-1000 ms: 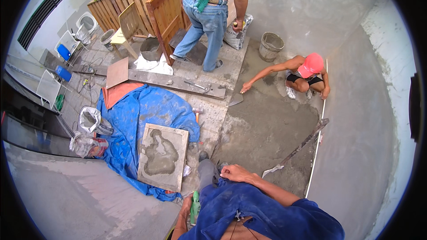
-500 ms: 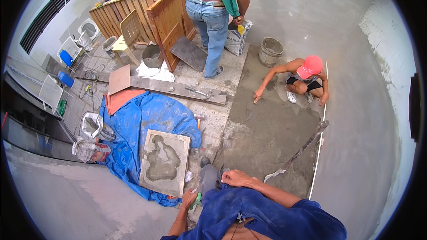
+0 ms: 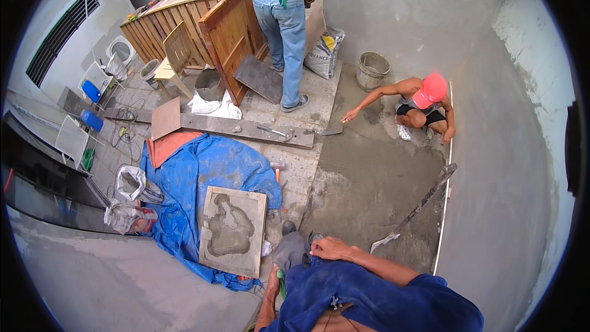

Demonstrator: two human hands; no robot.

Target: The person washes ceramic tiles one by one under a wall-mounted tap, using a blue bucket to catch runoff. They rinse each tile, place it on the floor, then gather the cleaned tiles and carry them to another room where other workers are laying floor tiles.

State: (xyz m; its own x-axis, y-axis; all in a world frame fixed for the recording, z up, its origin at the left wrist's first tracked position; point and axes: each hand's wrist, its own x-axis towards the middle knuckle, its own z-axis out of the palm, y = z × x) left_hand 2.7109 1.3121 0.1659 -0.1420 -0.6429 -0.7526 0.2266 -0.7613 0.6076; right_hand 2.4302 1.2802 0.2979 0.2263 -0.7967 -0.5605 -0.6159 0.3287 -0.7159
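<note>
My right hand (image 3: pixel 330 248) rests at my bent knee, over the grey trouser leg (image 3: pixel 290 252). Its fingers are curled closed, and whatever is under them is hidden. Low beside the same leg is my left hand (image 3: pixel 272 278), closed, with a small green thing (image 3: pixel 281 281) against it that I cannot make out. Left of my leg, a square board (image 3: pixel 255 258) carries a patch of wet mortar (image 3: pixel 232 230). On my right, a long mortar-smeared straightedge (image 3: pixel 418 208) lies slantwise over the grey mortar floor (image 3: pixel 369 178).
A squatting co-worker in a red cap (image 3: pixel 430 90) holds a trowel (image 3: pixel 332 130) over the floor, near a bucket (image 3: pixel 372 71). Another person in jeans (image 3: pixel 283 31) stands by a cement bag (image 3: pixel 324 54). A blue tarp (image 3: pixel 233 163), a plank (image 3: pixel 212 124) and a hammer (image 3: pixel 276 169) lie leftward.
My left hand has moved in closer to my leg; my right hand stays at the knee. The co-worker's arm has swung away from me with the trowel. The standing person has turned away.
</note>
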